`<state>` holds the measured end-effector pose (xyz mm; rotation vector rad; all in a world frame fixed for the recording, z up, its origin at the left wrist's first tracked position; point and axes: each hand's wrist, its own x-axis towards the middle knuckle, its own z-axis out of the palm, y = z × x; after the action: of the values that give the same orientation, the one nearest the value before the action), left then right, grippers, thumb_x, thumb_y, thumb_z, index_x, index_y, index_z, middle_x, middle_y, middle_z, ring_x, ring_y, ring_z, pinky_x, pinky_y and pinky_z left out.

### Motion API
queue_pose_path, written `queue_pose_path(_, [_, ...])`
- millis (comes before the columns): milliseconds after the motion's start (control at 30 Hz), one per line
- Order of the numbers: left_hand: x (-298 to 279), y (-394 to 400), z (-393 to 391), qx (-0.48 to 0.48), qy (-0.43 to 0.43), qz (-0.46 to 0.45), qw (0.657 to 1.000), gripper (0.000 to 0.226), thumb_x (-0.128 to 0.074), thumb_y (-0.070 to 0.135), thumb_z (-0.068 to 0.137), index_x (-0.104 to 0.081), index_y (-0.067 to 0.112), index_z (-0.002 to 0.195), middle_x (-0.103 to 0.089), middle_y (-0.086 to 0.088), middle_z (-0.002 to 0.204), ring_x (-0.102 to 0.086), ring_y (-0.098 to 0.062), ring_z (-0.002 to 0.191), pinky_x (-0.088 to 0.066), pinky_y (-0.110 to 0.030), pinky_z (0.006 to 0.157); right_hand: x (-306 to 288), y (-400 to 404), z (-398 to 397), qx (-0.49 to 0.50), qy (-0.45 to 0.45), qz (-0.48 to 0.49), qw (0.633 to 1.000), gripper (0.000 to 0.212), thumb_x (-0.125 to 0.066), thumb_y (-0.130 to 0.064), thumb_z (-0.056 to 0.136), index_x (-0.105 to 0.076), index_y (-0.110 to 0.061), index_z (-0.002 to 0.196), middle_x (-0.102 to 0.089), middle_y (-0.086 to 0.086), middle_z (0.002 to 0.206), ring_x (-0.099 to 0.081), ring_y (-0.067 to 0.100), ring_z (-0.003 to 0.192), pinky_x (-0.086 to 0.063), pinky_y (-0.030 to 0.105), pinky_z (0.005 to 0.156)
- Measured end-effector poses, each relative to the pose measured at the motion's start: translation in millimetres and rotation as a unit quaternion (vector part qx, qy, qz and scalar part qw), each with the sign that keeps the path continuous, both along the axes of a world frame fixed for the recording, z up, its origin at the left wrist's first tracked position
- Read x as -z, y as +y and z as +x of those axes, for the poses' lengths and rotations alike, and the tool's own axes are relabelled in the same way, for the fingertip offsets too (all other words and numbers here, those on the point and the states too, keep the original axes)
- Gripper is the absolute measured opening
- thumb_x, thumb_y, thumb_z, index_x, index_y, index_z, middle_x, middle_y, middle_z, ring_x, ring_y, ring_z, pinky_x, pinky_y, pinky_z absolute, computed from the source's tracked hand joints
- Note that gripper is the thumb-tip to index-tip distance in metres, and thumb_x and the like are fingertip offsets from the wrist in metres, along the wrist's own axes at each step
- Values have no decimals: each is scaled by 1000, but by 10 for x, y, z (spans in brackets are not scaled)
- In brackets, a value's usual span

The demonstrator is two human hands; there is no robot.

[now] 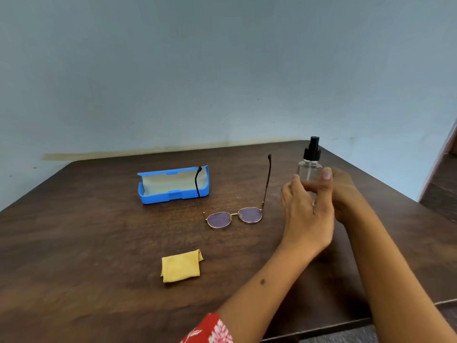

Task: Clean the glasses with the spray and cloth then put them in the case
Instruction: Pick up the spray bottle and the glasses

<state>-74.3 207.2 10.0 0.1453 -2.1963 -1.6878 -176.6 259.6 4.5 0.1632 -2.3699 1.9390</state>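
Note:
Gold-rimmed glasses (pixel 234 216) lie on the brown table (pixel 99 238), lenses toward me and both temples stretched away. Behind them on the left, the blue case (pixel 173 195) lies open. A folded yellow cloth (pixel 181 266) rests nearer me. At the right stands a clear spray bottle (pixel 310 167) with a black nozzle. My right hand (pixel 342 194) wraps its lower part, thumb up beside the glass. In front of the bottle, my left hand (pixel 306 216) has its fingers spread and hides the bottle's base.
A pale blue wall (pixel 222 70) runs right behind the table's far edge. The table's right edge (pixel 395 191) slants close past the bottle, and its near edge (pixel 346 326) lies under my forearms. Dark steps (pixel 442 191) show at the far right.

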Motion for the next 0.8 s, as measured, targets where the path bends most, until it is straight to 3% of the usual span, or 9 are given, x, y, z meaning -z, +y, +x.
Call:
queue_pose_path(67, [5, -45, 132, 13, -1, -11, 1000, 88, -25, 70, 80, -31, 8, 142, -33, -4, 143, -31, -12, 132, -23, -22, 106, 62, 50, 110, 21, 20, 23, 999, 16, -67, -20, 82, -60, -12, 94, -65, 7, 88, -60, 18, 72, -50, 30, 63])
queue_pose_path(133, [40, -134, 228, 15, 1, -16, 1000, 89, -29, 78, 77, -45, 10, 133, -44, -5, 133, -41, -12, 123, -32, -26, 105, 146, 67, 253, 29, 39, 58, 997, 24, -70, -22, 77, -58, -14, 97, -64, 4, 87, -60, 18, 75, -49, 30, 67])
queue_pose_path(200, [100, -248, 305, 6, 7, -8, 1000, 75, -38, 74, 81, -54, 13, 122, -52, -3, 122, -50, -10, 113, -39, -28, 101, 190, 20, 417, 15, 32, 53, 998, 29, -72, -18, 74, -57, -15, 99, -63, 4, 87, -60, 19, 77, -49, 31, 68])
queue_pose_path(333, [156, -476, 458, -29, 19, 24, 999, 50, -49, 60, 85, -60, 16, 107, -63, -8, 109, -59, -7, 89, -44, -20, 78, 174, -194, 763, 6, 37, 22, 999, 38, -77, -15, 66, -54, -15, 97, -62, 1, 82, -61, 18, 75, -50, 31, 67])
queue_pose_path(467, [56, -781, 678, -31, -15, 21, 999, 35, -54, 50, 84, -67, 18, 92, -71, -4, 92, -66, -17, 88, -52, -36, 84, 110, -336, 1026, -69, 13, -42, 997, 37, -79, -15, 65, -55, -17, 93, -64, -1, 80, -62, 14, 72, -51, 30, 66])
queue_pose_path(533, [-35, -1009, 817, -44, -40, -1, 998, 29, -56, 36, 90, -69, 11, 84, -71, -5, 81, -66, -19, 71, -53, -34, 73, 71, -356, 1117, -118, 3, -83, 990, 33, -70, 0, 63, -56, -15, 89, -65, -1, 76, -62, 14, 70, -49, 25, 62])
queue_pose_path(600, [-94, -1289, 927, -101, -63, -24, 993, 25, -60, 30, 88, -67, 9, 77, -70, -4, 74, -61, -16, 58, -51, -27, 60, 17, -374, 1183, -162, -11, -115, 980, 35, -57, 2, 58, -57, -11, 90, -66, 3, 77, -63, 8, 67, -48, 18, 58])
queue_pose_path(700, [-40, -1720, 925, -223, -70, -109, 966, 17, -75, 29, 75, -64, 16, 75, -68, 0, 77, -64, -15, 69, -55, -31, 69, -12, -404, 1203, -223, -74, -193, 953, 37, -45, 4, 59, -58, -5, 93, -69, 19, 80, -68, 20, 71, -51, 30, 65])
queue_pose_path(800, [77, -1956, 784, -170, -128, -152, 965, 42, -86, 24, 63, -62, 16, 96, -65, 3, 91, -62, -13, 86, -52, -27, 78, -32, -424, 1185, -276, -97, -248, 924, 45, -43, -7, 52, -59, -4, 93, -65, 13, 67, -63, 29, 72, -52, 41, 76])
